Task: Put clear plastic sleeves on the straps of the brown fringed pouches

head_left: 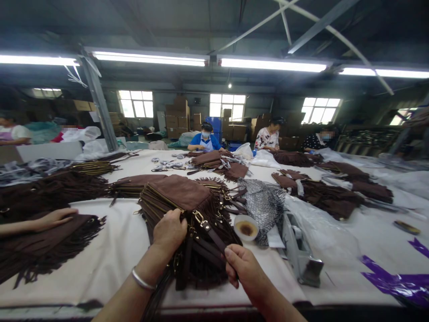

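- Brown, suede-like stack of fringed bags point(184, 192) with brass zips sits on the pale-covered table point(117, 250), directly in front of the person.
- Right hand point(243, 266): closed narrowly, thumb over fingers, holding the free end of a dark strap point(213, 236), which slants down towards the person from a gold clasp point(198, 217) at the stack's front edge.
- Left hand point(170, 230): curled against the front edge of the top bag, just left of the clasp; its fingertips are hidden, so I cannot tell whether it grips anything.
- Silver bangle point(142, 278) around the left wrist.
- White bowl point(246, 228) with brown contents, just right of the stack; a grey patterned sheet point(264, 203) beside it.
- Grey tape dispenser point(300, 250) further right, with purple plastic point(392, 277) well apart from it.
- At far left, a co-worker's hand point(55, 219) rests flat on another fringed bag point(63, 237).
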Action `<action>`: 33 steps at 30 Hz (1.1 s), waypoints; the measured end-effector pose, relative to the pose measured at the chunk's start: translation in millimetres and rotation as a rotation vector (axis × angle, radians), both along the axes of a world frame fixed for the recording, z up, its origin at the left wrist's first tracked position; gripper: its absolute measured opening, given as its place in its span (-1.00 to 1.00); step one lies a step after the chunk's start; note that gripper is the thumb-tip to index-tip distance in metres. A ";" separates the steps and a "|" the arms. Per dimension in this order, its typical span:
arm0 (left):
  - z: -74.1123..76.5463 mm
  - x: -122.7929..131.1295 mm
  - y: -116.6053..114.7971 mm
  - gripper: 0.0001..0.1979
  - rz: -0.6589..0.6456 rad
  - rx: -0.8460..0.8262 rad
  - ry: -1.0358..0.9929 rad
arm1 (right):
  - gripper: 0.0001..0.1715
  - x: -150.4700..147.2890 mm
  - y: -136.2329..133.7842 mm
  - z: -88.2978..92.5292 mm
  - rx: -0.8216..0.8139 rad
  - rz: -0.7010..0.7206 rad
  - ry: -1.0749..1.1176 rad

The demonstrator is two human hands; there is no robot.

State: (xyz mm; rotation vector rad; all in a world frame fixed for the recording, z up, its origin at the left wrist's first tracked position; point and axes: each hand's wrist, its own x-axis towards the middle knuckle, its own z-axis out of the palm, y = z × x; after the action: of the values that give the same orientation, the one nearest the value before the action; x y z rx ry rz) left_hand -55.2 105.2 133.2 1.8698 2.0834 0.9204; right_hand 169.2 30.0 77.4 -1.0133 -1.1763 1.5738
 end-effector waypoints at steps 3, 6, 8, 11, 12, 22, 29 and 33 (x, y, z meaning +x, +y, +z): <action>-2.7 5.8 -4.0 -0.91 -0.095 -0.074 -0.159 | -0.51 13.3 -9.2 -1.8 0.010 -0.020 -0.006; -5.6 8.9 -11.3 -0.83 -0.220 -0.255 -0.407 | -0.54 30.5 -14.2 -6.3 0.044 -0.025 -0.114; -9.5 10.0 -18.4 -0.74 -0.274 -0.369 -0.568 | -0.57 39.3 -14.7 -10.8 0.128 -0.071 -0.307; -17.4 12.1 -31.4 -0.72 -0.252 -0.506 -0.988 | -0.68 40.7 -15.5 -14.5 0.429 -0.330 -0.607; -20.4 13.7 -36.4 -0.73 -0.235 -0.543 -1.142 | -0.67 36.7 -16.4 -13.8 0.519 -0.405 -0.647; -38.4 41.2 -78.1 -0.58 -0.416 -0.641 -1.365 | -0.43 -54.0 -10.1 -6.0 -0.086 0.033 -0.016; -45.8 46.0 -76.0 -0.73 -0.290 -0.642 -1.503 | -0.61 -55.9 -18.2 -12.0 -0.178 0.089 0.165; -54.4 58.9 -79.0 -0.75 -0.153 -0.599 -1.458 | -0.59 -55.5 -22.9 -11.5 -0.192 0.078 0.236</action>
State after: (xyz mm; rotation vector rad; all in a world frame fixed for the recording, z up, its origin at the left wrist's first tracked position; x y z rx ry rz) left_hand 3.7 26.2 78.8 0.5791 1.0406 0.9636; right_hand 113.7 7.1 65.9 -0.8816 -0.9261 1.8398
